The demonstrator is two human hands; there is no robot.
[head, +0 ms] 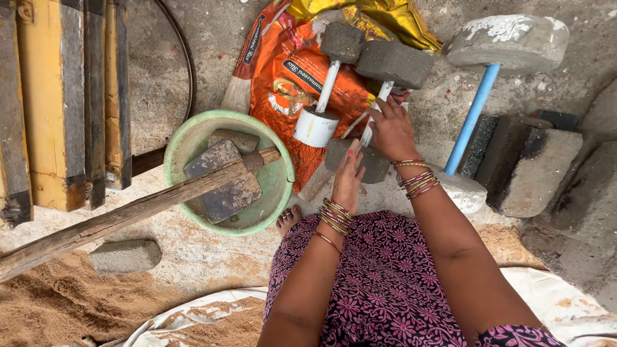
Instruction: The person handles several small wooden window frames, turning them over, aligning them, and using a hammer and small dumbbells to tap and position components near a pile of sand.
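Centre frame: concrete dumbbell [367, 138] on orange sack [283, 77]. Left hand [348, 177] flat against its lower block; right hand [390, 128] wraps the white handle. Best steadied with both.

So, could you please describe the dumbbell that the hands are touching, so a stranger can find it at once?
Start at the orange sack lying above the green basin. Two small dumbbells with white handles rest there; take the right one, where the right hand grips the handle and the left hand presses the lower block. Both its ends are grey; its neighbour has a white lower end.
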